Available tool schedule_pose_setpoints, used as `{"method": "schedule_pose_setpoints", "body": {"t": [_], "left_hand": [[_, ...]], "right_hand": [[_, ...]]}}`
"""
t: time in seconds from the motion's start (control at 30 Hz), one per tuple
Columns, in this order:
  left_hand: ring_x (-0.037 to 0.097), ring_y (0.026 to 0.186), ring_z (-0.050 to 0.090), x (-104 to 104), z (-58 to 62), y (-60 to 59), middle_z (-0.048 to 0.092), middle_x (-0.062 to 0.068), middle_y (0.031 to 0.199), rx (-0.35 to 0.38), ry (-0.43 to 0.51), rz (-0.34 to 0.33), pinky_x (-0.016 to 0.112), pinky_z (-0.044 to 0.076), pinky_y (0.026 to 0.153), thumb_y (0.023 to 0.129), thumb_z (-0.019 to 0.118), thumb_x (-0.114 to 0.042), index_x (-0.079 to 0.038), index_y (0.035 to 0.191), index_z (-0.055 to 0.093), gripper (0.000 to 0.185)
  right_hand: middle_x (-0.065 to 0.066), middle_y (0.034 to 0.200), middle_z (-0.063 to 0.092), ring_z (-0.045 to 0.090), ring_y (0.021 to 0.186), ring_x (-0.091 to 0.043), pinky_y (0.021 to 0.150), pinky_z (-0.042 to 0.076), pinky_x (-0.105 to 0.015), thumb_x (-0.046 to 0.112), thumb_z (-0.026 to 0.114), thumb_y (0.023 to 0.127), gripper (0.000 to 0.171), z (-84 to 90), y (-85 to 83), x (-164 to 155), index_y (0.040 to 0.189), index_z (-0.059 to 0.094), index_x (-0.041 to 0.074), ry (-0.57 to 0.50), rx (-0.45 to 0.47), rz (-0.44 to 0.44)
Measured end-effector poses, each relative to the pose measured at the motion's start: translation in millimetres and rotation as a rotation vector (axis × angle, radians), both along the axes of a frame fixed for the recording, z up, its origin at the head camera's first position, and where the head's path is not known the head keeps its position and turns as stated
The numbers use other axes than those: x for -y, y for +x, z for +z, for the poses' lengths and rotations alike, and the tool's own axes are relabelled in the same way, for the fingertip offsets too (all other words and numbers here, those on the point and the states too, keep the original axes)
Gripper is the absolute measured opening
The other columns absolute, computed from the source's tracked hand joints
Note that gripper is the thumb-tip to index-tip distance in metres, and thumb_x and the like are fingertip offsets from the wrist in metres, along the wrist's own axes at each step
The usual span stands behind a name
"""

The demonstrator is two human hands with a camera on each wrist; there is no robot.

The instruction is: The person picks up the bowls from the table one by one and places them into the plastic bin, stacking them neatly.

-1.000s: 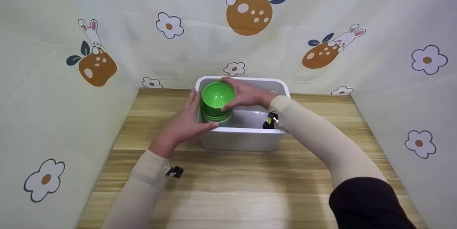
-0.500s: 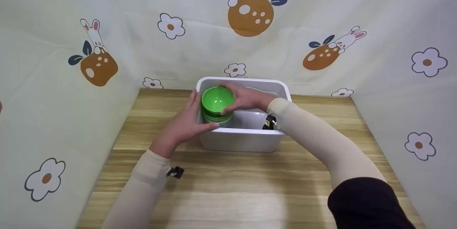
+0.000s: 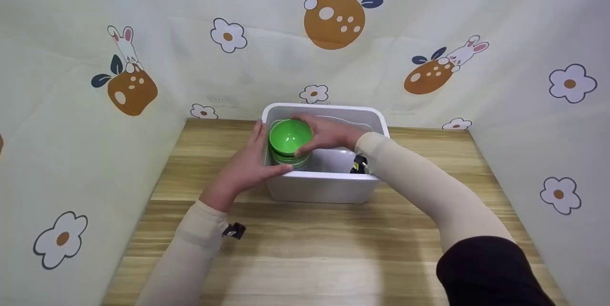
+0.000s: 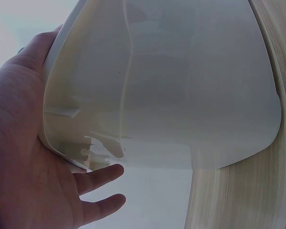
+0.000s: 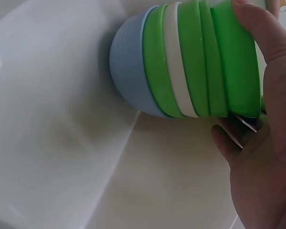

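Note:
A white plastic bin (image 3: pixel 329 187) stands on the wooden table near the back wall. In its left end sits a stack of nested bowls (image 5: pixel 181 62), with a blue one at the bottom, then green and white ones. My right hand (image 3: pixel 329 133) reaches into the bin and grips the top green bowl (image 3: pixel 289 137) by its rim. In the right wrist view, the fingers (image 5: pixel 257 43) of that hand curl round the rim. My left hand (image 3: pixel 245 165) holds the bin's front left corner, palm on the outer wall (image 4: pixel 181 86) and thumb over the rim.
The bin's right half shows only its bare white floor (image 3: pixel 333 159). A cloth printed with flowers and rabbits (image 3: pixel 333 15) closes off the back and both sides. The wooden table (image 3: pixel 310 249) stretches out in front of the bin.
My right hand has lowered the top green bowl a little, down into the stack. The left hand has stayed on the bin's corner.

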State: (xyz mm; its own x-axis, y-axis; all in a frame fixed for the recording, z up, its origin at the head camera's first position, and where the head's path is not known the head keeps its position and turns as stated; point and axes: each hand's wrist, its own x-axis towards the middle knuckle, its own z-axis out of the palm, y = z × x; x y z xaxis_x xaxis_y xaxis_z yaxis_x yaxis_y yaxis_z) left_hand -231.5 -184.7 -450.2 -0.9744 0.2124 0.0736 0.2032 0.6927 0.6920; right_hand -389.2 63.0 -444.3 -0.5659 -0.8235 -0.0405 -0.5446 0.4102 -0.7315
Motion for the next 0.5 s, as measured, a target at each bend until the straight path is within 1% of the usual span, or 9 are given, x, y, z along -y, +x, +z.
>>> {"method": "schedule_pose_setpoints", "body": {"t": [0.13,0.3,0.5], "left_hand": [[0.050,0.164,0.022,-0.6,-0.1,0.2,-0.011,0.010,0.185,-0.009,-0.006,-0.002,0.067,0.032,0.126,0.080,0.079,-0.086,-0.012,0.179,0.000,0.147],[0.051,0.164,0.020,-0.8,-0.2,0.3,-0.010,0.014,0.185,-0.021,-0.007,-0.009,0.068,0.032,0.126,0.081,0.080,-0.084,-0.007,0.178,0.002,0.147],[0.050,0.164,0.021,-1.2,0.0,-1.0,-0.010,0.013,0.185,-0.021,-0.001,-0.005,0.066,0.033,0.126,0.080,0.080,-0.084,-0.008,0.178,0.002,0.147]], "right_hand": [[-0.008,0.151,0.060,0.058,0.136,-0.024,0.121,0.045,-0.041,0.040,0.100,0.081,0.110,-2.6,2.0,1.5,0.167,0.040,0.007,0.029,-0.017,-0.005],[-0.009,0.156,0.057,0.055,0.141,-0.022,0.124,0.041,-0.038,0.044,0.100,0.082,0.115,-3.2,4.1,3.1,0.170,0.036,0.006,0.096,-0.077,0.007],[-0.011,0.156,0.057,0.055,0.142,-0.024,0.125,0.040,-0.038,0.047,0.098,0.083,0.114,-1.0,4.2,4.0,0.169,0.037,0.004,0.151,-0.128,0.023]]}}
